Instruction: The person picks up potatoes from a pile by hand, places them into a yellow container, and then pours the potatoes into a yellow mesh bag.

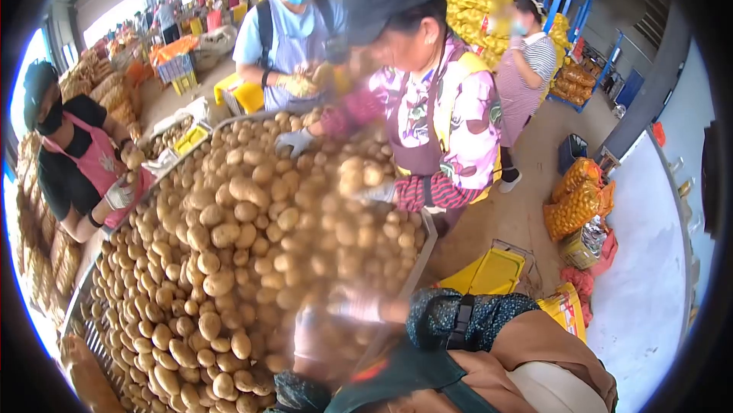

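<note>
A large heap of potatoes (221,237) fills the wide sorting table in front of me. My left hand (314,334), in a pale glove, is over the near edge of the heap, and its fingers are smeared. Just beyond it and to the right, my right hand (357,306) reaches in from the side, also gloved and blurred. Both hands are close together at the potatoes. Whether either one holds a potato cannot be made out. The table's metal rim (427,249) runs past my right forearm.
Across the heap, a co-worker in a flowered top (450,115) has gloved hands on potatoes. Two more co-workers stand around the table. A yellow crate (489,272) is at my right; filled net sacks (576,199) lie beyond it. A white panel (634,230) stands farther right.
</note>
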Available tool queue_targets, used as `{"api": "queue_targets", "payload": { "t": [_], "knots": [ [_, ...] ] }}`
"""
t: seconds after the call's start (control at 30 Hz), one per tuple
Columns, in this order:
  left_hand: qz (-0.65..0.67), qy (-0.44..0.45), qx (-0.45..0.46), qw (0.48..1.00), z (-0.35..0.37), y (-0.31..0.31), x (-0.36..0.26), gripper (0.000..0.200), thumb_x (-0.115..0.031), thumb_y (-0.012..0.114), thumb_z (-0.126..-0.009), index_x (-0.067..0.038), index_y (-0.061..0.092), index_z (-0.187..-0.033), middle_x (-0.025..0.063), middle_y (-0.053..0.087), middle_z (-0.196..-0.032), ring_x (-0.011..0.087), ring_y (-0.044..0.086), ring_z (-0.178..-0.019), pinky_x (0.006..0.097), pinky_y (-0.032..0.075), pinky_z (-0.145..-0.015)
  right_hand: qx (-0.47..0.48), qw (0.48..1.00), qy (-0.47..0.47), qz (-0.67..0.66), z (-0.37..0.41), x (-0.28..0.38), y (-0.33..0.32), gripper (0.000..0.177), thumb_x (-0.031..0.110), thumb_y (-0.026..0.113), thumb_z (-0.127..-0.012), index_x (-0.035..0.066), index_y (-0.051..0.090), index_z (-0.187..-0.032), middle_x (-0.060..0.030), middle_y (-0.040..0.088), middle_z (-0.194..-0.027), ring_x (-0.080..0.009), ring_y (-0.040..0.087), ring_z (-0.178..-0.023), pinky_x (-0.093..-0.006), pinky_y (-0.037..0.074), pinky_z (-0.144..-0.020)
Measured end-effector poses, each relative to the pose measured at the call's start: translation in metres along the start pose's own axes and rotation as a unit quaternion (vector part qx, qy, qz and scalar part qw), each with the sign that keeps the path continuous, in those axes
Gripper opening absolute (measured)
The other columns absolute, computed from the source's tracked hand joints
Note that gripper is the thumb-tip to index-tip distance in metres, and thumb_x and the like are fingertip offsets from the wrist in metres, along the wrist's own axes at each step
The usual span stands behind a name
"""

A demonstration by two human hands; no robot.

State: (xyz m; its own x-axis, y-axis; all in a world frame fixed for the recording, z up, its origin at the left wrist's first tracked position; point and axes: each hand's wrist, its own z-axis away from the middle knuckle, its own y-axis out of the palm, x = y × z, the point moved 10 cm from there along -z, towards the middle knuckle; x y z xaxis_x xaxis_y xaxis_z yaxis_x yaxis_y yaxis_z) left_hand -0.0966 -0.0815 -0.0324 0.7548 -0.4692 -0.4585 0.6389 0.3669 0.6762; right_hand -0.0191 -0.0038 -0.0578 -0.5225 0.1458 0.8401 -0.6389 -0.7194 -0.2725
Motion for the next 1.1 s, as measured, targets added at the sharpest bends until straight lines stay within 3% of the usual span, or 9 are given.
{"api": "queue_targets", "payload": {
  "t": [0.13,0.23,0.37,0.4,0.5,0.6,0.87,0.93,1.1],
  "knots": [
    [-0.164,0.224,0.020,0.960,-0.037,-0.037,-0.013,0.045,-0.051,0.063,-0.092,-0.008,0.062,-0.107,0.0091,0.065,-0.096,0.0231,0.064,-0.080,0.0369,0.057,-0.065,0.034,0.988,0.052,-0.142,-0.019,-0.052,0.012,0.050,0.042,0.061,-0.095,0.009,0.055,-0.132,-0.0110,0.060,-0.127,-0.0227,0.053,-0.115,-0.0411,0.047,-0.089],
    [-0.027,0.132,0.001,0.991,-0.018,-0.007,0.001,0.052,-0.056,0.063,-0.091,-0.009,0.061,-0.111,0.0096,0.064,-0.098,0.0237,0.064,-0.084,0.0386,0.058,-0.072,0.011,0.960,0.123,-0.253,0.020,-0.055,-0.004,0.051,0.042,0.057,-0.094,0.012,0.053,-0.135,-0.0126,0.052,-0.138,-0.0274,0.045,-0.125,-0.0522,0.044,-0.092],
    [-0.013,0.051,-0.090,0.995,-0.007,0.037,0.013,0.059,-0.060,0.054,-0.093,-0.009,0.058,-0.122,0.0088,0.064,-0.106,0.0262,0.063,-0.094,0.0403,0.057,-0.078,-0.063,0.886,0.080,-0.452,0.054,-0.071,-0.041,0.025,0.027,0.061,-0.091,0.007,0.065,-0.105,-0.0065,0.062,-0.108,-0.0190,0.056,-0.101,-0.0336,0.048,-0.082],
    [-0.009,0.056,0.011,0.998,-0.010,0.068,0.015,0.058,-0.060,0.050,-0.095,-0.009,0.059,-0.122,0.0090,0.065,-0.111,0.0259,0.064,-0.096,0.0390,0.057,-0.078,-0.018,0.865,0.036,-0.501,0.060,-0.070,-0.047,0.021,0.027,0.060,-0.091,0.007,0.065,-0.098,-0.0031,0.063,-0.099,-0.0162,0.058,-0.091,-0.0326,0.048,-0.076],
    [-0.159,0.156,0.012,0.975,-0.049,0.061,0.027,0.040,-0.039,0.041,-0.102,-0.005,0.063,-0.107,0.0085,0.066,-0.104,0.0223,0.062,-0.092,0.0362,0.053,-0.083,-0.018,0.771,0.008,-0.636,0.078,-0.089,-0.076,0.036,0.037,0.062,-0.088,0.007,0.064,-0.108,-0.0080,0.065,-0.099,-0.0239,0.061,-0.095,-0.0382,0.049,-0.088],
    [0.013,-0.022,-0.030,0.999,-0.047,0.109,0.083,0.049,-0.049,0.046,-0.100,-0.004,0.063,-0.111,0.0122,0.066,-0.108,0.0277,0.063,-0.101,0.0421,0.052,-0.094,0.075,0.615,-0.071,-0.782,0.111,-0.098,-0.108,0.041,0.019,0.057,-0.087,0.001,0.059,-0.124,-0.0164,0.066,-0.112,-0.0316,0.063,-0.108,-0.0488,0.049,-0.098],
    [-0.001,-0.164,-0.017,0.986,-0.105,0.144,0.205,0.053,-0.052,0.054,-0.095,-0.005,0.058,-0.118,0.0151,0.065,-0.111,0.0320,0.062,-0.101,0.0475,0.054,-0.084,-0.179,0.844,-0.120,-0.491,0.219,-0.161,-0.192,0.067,0.006,0.068,-0.080,0.000,0.042,-0.142,-0.0116,0.059,-0.120,-0.0235,0.060,-0.110,-0.0371,0.049,-0.099],
    [-0.042,-0.211,-0.035,0.976,-0.099,0.167,0.236,0.055,-0.054,0.053,-0.095,-0.006,0.058,-0.122,0.0155,0.066,-0.112,0.0313,0.065,-0.096,0.0458,0.056,-0.071,-0.200,0.796,-0.104,-0.562,0.236,-0.204,-0.191,0.066,0.009,0.073,-0.082,0.000,0.043,-0.140,-0.0104,0.060,-0.117,-0.0221,0.060,-0.108,-0.0369,0.050,-0.097],
    [-0.071,-0.299,-0.032,0.951,-0.120,0.172,0.325,0.049,-0.054,0.050,-0.097,-0.010,0.059,-0.115,0.0130,0.066,-0.105,0.0336,0.064,-0.094,0.0517,0.056,-0.081,-0.196,0.629,-0.107,-0.744,0.282,-0.284,-0.183,0.054,0.013,0.070,-0.089,0.005,0.046,-0.137,-0.0085,0.058,-0.119,-0.0242,0.058,-0.110,-0.0437,0.050,-0.097]
  ]
}}
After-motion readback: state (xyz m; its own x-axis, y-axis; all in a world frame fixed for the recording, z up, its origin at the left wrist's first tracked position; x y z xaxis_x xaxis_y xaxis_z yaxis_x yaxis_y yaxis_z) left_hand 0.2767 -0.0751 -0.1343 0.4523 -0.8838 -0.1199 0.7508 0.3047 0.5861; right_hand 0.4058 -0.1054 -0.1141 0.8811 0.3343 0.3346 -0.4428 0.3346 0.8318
